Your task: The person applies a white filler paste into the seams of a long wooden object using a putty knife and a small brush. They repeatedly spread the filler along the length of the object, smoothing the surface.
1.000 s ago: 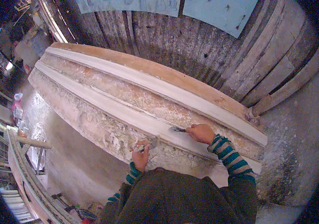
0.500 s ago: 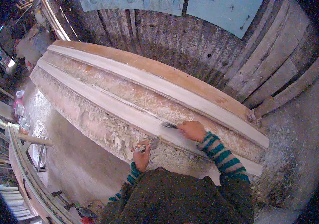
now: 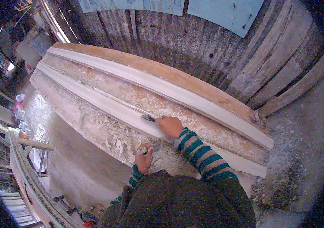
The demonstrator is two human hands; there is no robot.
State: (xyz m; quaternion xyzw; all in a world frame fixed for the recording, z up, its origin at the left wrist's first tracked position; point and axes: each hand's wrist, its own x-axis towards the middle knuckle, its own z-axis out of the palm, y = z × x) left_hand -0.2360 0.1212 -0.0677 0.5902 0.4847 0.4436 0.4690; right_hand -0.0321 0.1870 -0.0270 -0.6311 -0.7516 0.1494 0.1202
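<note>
Behind stands a rough corrugated wall with blue panels, whose marks are too blurred to read. Before it lies a long wooden piece with whitish strips. The right hand has its grip closed around a scraper; the blade extends leftward, at the nearer strip. The left hand clamps a second scraper, its blade pointing to the right.

No readable text, label, number or sign. 2 blue panels up top: dark smudges, no letters made out. Left scraper, right scraper: too small to read any marking. Pink item, far left: blurred.
</note>
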